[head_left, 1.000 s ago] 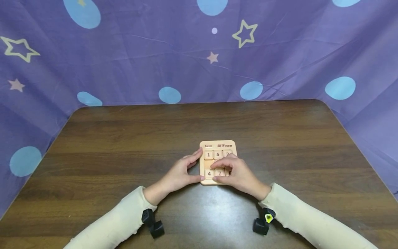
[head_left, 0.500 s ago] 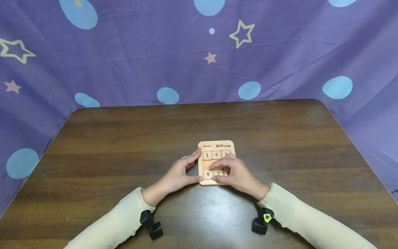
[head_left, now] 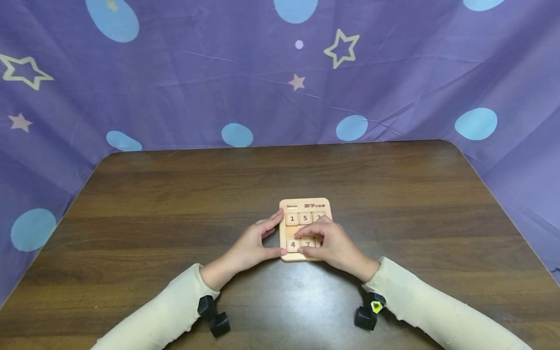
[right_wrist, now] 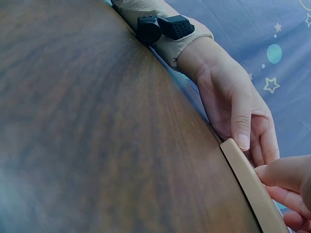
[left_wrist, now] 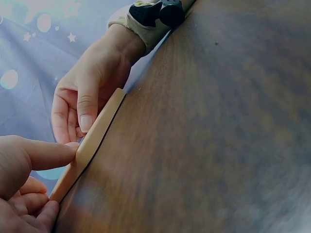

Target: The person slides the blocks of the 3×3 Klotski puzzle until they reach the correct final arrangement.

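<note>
A pale wooden sliding number puzzle (head_left: 282, 233) lies flat on the table. Its top row of tiles reads 1, 5 and a partly covered 2; 4 and 7 show at the bottom, beside a gap at the middle row's left. My left hand (head_left: 251, 245) holds the puzzle's left edge, thumb near the lower corner and fingers farther up. Over the tiles, my right hand (head_left: 336, 245) reaches in with bent index finger and thumb, their tips at the gap and the bottom row. It hides most of the middle row and the lower right.
A brown wood-grain table (head_left: 175, 194) carries the puzzle. Behind it hangs a purple curtain (head_left: 183, 78) with stars and blue dots. Black wrist devices (head_left: 213, 316) sit on both cream sleeves (head_left: 153, 311).
</note>
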Demonstrator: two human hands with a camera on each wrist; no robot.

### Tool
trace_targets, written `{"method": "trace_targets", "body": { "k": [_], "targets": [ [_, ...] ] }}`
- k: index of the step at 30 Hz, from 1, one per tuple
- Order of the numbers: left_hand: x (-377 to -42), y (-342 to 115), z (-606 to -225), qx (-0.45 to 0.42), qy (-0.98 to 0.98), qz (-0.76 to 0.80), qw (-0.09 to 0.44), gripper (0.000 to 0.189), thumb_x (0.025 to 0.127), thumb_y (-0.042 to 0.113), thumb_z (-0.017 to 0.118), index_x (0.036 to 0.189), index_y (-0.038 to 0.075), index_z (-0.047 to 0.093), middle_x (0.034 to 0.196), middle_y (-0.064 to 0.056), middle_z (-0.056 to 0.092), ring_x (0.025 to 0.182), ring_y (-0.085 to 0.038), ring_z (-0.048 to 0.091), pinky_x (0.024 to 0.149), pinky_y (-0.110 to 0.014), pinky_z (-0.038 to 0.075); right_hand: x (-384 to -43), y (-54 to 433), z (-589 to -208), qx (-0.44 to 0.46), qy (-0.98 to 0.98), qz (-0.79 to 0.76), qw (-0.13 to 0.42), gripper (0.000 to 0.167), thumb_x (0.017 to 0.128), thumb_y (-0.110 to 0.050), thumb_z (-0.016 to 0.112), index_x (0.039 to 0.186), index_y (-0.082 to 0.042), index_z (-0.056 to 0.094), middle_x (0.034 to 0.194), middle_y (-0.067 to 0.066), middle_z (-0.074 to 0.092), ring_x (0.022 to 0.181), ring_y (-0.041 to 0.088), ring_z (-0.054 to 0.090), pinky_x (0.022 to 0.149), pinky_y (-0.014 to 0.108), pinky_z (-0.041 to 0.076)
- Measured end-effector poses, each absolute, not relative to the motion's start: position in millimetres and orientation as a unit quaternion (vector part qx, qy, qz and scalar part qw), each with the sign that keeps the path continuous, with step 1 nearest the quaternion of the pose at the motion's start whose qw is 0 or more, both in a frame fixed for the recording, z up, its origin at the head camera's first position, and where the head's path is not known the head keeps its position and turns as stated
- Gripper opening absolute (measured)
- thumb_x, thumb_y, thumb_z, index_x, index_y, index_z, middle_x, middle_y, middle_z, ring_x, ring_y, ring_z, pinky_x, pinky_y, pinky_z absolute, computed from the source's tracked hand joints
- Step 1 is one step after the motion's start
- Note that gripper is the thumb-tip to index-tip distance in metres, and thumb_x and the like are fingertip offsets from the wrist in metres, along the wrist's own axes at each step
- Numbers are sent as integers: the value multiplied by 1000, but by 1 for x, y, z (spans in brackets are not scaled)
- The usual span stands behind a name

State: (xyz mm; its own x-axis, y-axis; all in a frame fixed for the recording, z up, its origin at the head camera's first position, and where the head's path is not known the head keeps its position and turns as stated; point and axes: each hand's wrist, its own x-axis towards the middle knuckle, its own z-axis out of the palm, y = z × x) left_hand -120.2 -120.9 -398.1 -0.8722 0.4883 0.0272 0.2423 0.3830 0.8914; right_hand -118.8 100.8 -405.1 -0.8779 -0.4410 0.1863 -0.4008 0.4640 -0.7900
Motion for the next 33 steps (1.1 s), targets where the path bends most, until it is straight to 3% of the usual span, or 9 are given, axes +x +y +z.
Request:
{"method": "trace_targets", "body": {
  "k": [33],
  "targets": [
    [-121,-122,-400,222,824,508,120,77,75,5,77,139,-7,37,149,-17,31,136,-32,33,108,-38,37,-124,93,-402,-209,867,-451,-2,25,69,-12,82,93,-11,74,76,-4,60,70,10,49,62,21,45]
  ]
}}
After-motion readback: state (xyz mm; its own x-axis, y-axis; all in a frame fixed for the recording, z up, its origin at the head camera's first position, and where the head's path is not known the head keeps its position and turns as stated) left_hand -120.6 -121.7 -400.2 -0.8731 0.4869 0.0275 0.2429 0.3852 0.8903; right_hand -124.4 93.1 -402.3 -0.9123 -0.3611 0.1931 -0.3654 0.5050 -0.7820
